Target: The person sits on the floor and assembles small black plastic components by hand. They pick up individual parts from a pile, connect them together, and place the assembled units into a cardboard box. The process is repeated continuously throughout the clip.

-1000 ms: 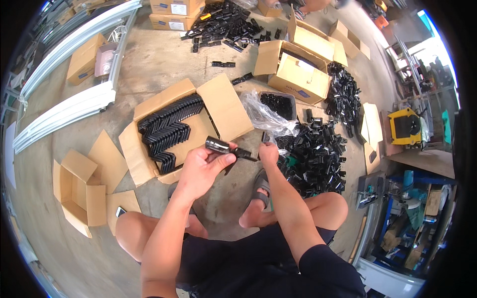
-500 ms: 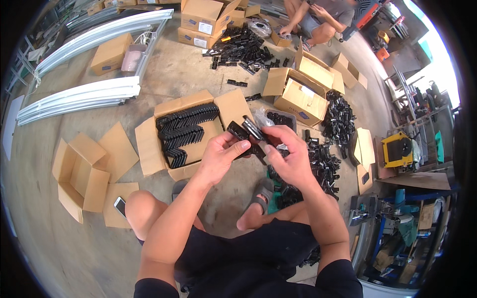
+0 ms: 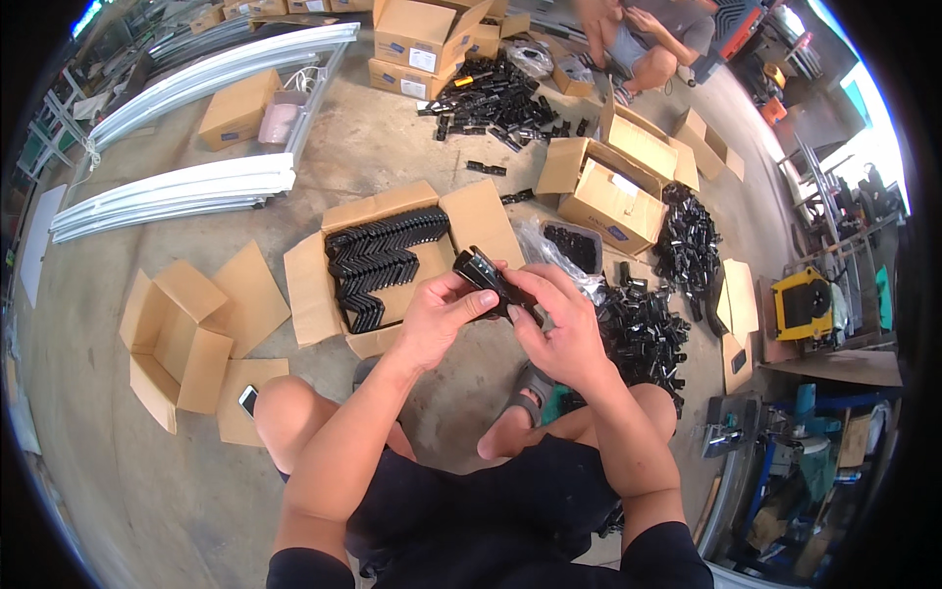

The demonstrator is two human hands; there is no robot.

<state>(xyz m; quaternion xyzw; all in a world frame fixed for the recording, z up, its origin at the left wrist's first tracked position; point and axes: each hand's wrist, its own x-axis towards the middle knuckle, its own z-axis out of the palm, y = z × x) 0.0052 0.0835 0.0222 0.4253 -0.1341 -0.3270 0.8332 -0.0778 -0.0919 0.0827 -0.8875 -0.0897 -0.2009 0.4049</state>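
Above my knees, both hands hold black channel-shaped brackets point(image 3: 478, 272); fingers partly hide them, so I cannot tell whether it is one piece or two. My left hand point(image 3: 437, 319) pinches the left end, thumb on top. My right hand point(image 3: 559, 319) has its fingers bent over the right end. Just beyond my left hand stands an open carton point(image 3: 302, 296) with rows of neatly stacked black brackets point(image 3: 373, 257). Beside my right hand lie a grey tub of black pieces point(image 3: 571, 243), clear plastic wrap point(image 3: 535, 253) and a loose heap of black brackets point(image 3: 643, 339).
Open cartons stand at the left point(image 3: 162, 344) and far right point(image 3: 608, 201). A phone point(image 3: 248, 400) lies on cardboard by my left knee. White metal rails point(image 3: 177, 199) rest at the far left. Another black heap point(image 3: 496, 103) lies ahead, near a crouching person point(image 3: 653, 49).
The black pieces, held apart at different angles before, now sit close together in line. My right fingers have shifted down over them. The whole view has shifted slightly.
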